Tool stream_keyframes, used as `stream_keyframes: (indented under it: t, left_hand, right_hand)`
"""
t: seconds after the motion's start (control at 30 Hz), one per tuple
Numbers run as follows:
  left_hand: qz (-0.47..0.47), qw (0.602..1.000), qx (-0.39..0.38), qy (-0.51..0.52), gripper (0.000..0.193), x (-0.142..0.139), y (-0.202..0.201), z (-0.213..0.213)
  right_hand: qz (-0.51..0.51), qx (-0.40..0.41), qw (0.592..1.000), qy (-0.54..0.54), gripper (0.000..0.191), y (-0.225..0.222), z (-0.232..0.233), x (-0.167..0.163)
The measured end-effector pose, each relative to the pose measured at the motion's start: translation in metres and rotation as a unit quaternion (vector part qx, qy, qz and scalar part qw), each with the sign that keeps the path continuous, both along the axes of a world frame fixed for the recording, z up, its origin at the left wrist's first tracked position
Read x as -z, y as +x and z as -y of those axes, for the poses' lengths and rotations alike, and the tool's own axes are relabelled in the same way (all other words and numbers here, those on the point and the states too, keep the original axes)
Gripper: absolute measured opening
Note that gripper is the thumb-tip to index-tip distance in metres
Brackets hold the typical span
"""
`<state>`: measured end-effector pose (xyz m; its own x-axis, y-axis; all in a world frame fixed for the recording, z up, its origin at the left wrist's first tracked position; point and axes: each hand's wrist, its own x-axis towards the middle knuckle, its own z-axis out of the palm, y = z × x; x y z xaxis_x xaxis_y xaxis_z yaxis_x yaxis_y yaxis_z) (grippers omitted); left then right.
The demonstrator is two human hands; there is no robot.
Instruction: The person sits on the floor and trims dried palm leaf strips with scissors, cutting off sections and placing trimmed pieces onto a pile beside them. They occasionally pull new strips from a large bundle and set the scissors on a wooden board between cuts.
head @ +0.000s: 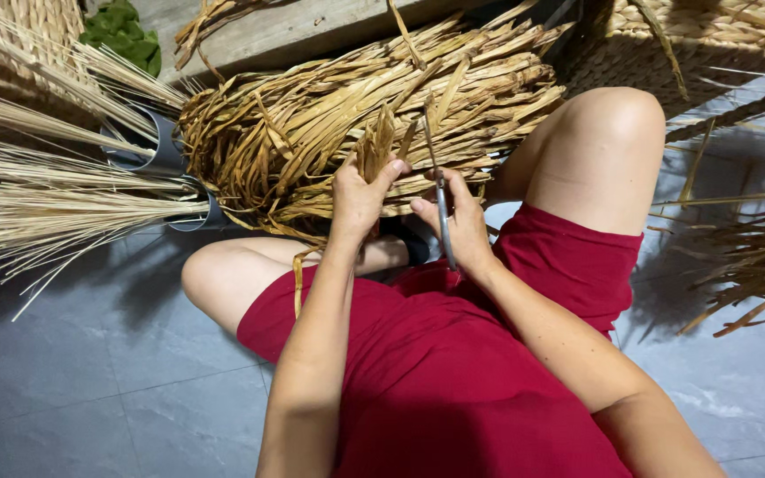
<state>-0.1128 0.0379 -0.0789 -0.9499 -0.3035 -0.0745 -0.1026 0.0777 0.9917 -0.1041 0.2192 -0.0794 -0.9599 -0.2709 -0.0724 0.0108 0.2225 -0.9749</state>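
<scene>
Red shorts fill the bottom middle of the frame, and two bare arms reach up from there to the middle. One knee pokes up at the upper right, and the other leg lies flat on the grey floor at the left.

At the middle of the frame, the left hand is closed around a small bunch of dry brown leaves that stick up above its fingers. Just to the right, the right hand is wrapped around a thin grey metal tool. This tool stands almost straight up, and its tip reaches into the leaves. Both hands are very close to each other, but I cannot tell if they touch.

Behind the hands, a big pile of dry leaves lies across the upper middle. Pale thin straws fan out at the left side, with their ends stuck in grey tubes. Woven baskets sit at the upper right. More dry leaves lie at the right edge, and a few green leaves show at the upper left
</scene>
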Motion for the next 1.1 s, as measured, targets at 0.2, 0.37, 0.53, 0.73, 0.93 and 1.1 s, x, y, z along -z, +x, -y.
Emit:
stream_keyframes:
  t: [0.2,0.37,0.53,0.73,0.93,1.1]
  left_hand:
    - [0.047,0.997,0.003,-0.055,0.02,-0.002,0.009,-0.004]
    - [0.045,0.999,0.017,-0.025,0.022,-0.008,0.011,-0.012]
    - [0.026,0.999,0.027,-0.031,0.025,-0.011,0.012,-0.013]
    - [0.031,0.997,0.044,-0.063,0.022,-0.023,0.014,-0.01]
    - [0.034,0.991,-0.008,-0.126,0.024,-0.056,0.018,0.006]
    - [-0.152,0.988,0.003,0.0,0.02,-0.102,0.023,0.056]
  right_hand:
    - [-0.026,0.007,0.998,0.057,0.049,0.001,0.008,-0.006]
    - [-0.038,0.003,0.999,0.016,0.046,0.001,0.008,-0.007]
    - [-0.037,0.012,0.999,-0.021,0.039,0.003,0.007,-0.008]
    - [-0.02,0.04,0.999,-0.019,0.035,0.005,0.006,-0.001]
    - [0.165,0.055,0.972,-0.155,0.03,-0.003,0.002,0.018]
    - [0.037,-0.03,0.998,0.044,0.05,-0.002,0.009,0.027]
